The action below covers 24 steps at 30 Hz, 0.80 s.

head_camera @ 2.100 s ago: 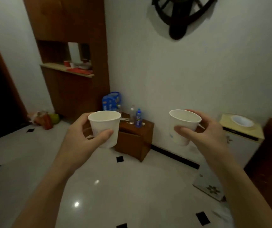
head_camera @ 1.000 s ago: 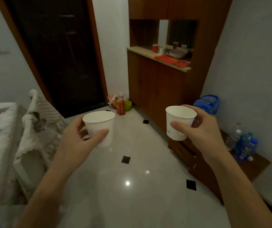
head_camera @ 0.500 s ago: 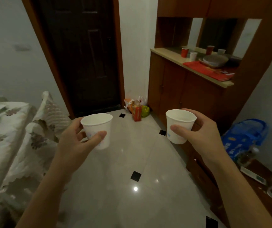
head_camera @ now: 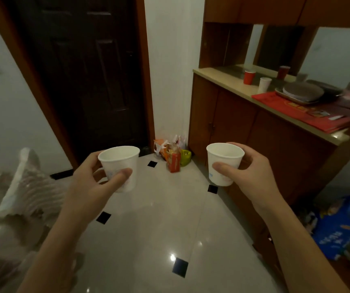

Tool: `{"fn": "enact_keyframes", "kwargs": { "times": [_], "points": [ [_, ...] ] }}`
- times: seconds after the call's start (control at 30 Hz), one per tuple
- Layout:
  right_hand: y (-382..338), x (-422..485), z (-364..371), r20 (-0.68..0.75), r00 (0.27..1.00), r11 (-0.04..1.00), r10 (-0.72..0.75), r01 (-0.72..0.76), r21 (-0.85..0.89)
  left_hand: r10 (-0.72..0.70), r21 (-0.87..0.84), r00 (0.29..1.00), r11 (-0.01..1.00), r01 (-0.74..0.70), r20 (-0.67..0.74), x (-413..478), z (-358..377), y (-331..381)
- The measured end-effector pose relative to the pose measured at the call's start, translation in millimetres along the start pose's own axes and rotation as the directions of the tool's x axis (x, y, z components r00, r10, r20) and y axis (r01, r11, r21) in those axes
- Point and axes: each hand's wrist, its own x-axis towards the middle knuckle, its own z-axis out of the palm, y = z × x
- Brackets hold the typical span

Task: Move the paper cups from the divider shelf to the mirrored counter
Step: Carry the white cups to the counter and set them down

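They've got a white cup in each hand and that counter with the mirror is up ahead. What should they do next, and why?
Probably step closer to the mirrored counter. The left hand and right hand each hold an upright paper cup over the floor, short of the counter, whose near end by the red cup looks bare.

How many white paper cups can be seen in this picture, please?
3. One white cup is in the left hand, one in the right hand, and one stands on the mirrored counter beside a red cup. Others may be hidden.
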Motion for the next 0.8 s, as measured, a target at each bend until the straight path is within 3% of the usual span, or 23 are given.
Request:
{"fn": "enact_keyframes", "kwargs": {
  "times": [0.5,0.8],
  "points": [
    [90.8,222.6,62.9,-0.038,0.999,0.999,0.033,-0.033,-0.016,0.012,0.011,0.996,1.0,-0.013,0.086,238.7,78.4,-77.4],
    [150.9,409.1,68.6,-0.045,0.999,0.998,0.014,-0.012,0.058,0.02,0.026,0.999,0.999,-0.021,0.044,407.7,159.9,-92.8]
  ]
}}
